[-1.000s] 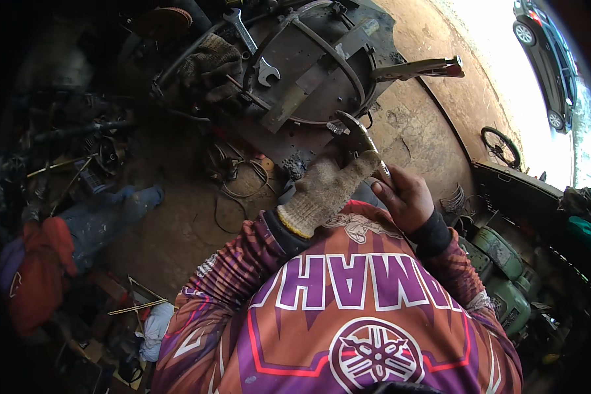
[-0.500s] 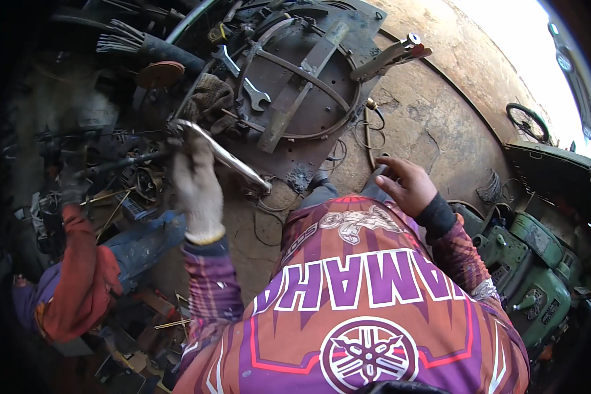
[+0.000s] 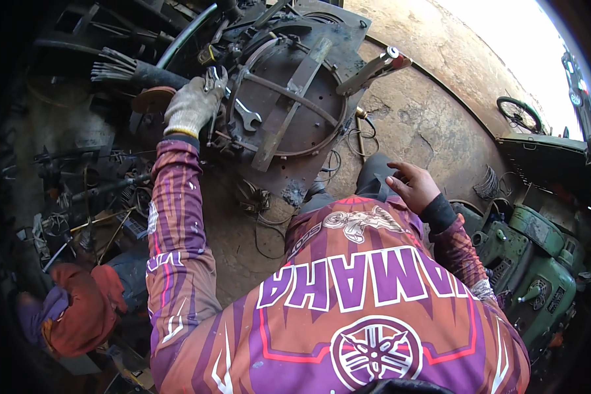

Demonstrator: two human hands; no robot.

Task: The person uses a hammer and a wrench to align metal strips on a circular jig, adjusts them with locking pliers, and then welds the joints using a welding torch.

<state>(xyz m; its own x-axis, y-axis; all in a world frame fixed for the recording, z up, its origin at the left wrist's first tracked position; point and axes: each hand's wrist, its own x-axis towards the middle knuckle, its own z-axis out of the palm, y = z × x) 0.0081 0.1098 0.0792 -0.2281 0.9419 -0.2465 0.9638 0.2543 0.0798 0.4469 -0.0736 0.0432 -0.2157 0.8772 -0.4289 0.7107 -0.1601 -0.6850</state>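
The gloved left hand (image 3: 192, 105), arm stretched forward, grips a steel spanner (image 3: 213, 82) at the edge of the round dark metal machine housing (image 3: 289, 92). The bare right hand (image 3: 414, 186) hovers open, empty, above the knee.

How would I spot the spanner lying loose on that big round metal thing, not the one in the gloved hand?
Start at the large dark round metal plate with flat bars across it, near the top of the view. At its left edge, just right of the gloved left hand, lies a bright open-ended spanner. It is silvery against the rusty dark metal, and no hand touches it.
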